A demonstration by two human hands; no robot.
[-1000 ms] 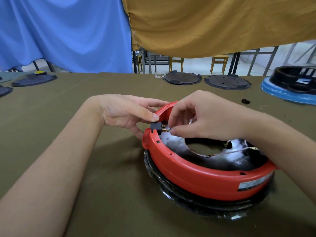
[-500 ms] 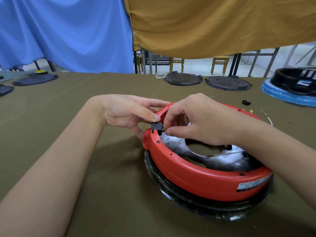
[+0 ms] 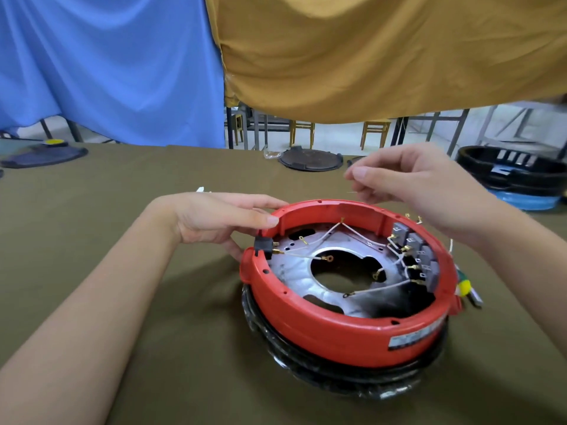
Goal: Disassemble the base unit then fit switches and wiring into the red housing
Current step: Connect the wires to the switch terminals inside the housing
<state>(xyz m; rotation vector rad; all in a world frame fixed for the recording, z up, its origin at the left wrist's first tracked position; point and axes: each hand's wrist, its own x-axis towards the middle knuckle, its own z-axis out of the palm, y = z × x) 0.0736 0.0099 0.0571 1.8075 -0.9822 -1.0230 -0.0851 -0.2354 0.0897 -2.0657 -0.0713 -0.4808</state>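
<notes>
The red housing lies on a black plastic-wrapped ring on the olive table. A black switch sits in the notch at its left rim, and a thin wire with a ring terminal runs from it over the metal plate. Several grey switches with wires line the inner right wall. My left hand rests straight fingers on the rim just above the black switch, thumb against the outer wall. My right hand hovers above the far rim, fingers loosely curled, holding nothing I can make out.
A black disc lies at the table's far edge. A black base on a blue ring stands at the right. A dark lid with a yellow knob is far left. A yellow-green plug piece hangs outside the housing's right wall.
My right hand has let go at the black switch and risen up and right, uncovering the housing's inside. My left hand stays at the left rim. The camera has moved closer.
</notes>
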